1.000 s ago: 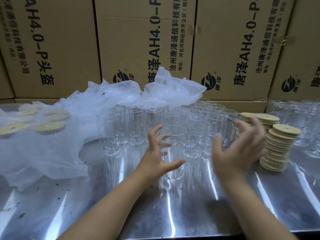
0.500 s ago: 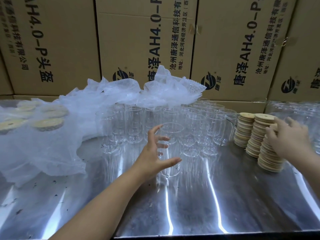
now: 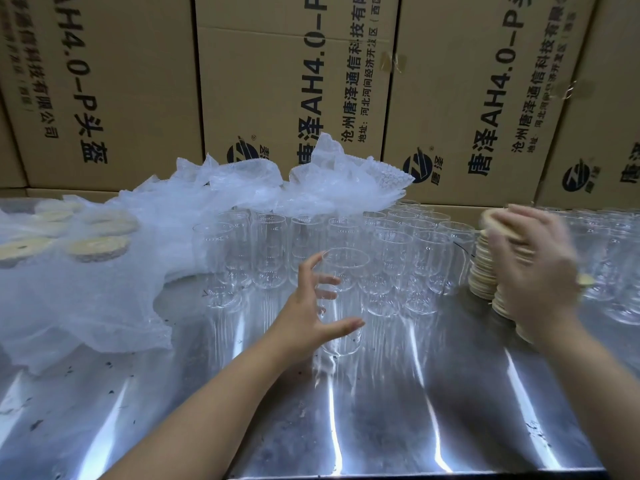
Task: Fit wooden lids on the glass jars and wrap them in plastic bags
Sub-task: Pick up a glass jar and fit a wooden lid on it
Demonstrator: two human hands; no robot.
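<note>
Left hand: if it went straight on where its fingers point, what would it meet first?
The jar directly ahead of the left hand; its thumb and fingers curve round it, though actual contact is unclear.

Motion blurred the right hand [image 3: 533,271] near the right edge of the tabletop [image 3: 381,410]. Its hold on a lid [image 3: 493,216] was unclear, and it hid part of the lid stacks [image 3: 481,268]. Bubble wrap [image 3: 86,289] veiled lids [image 3: 98,247] at the left edge. Whether the left hand [image 3: 304,317] touched the glass jar [image 3: 346,268] was unclear.

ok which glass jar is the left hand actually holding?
The front glass jar, standing alone nearest the camera, ahead of the packed rows of jars. The left hand wraps it, thumb in front, fingers behind the glass.
</note>
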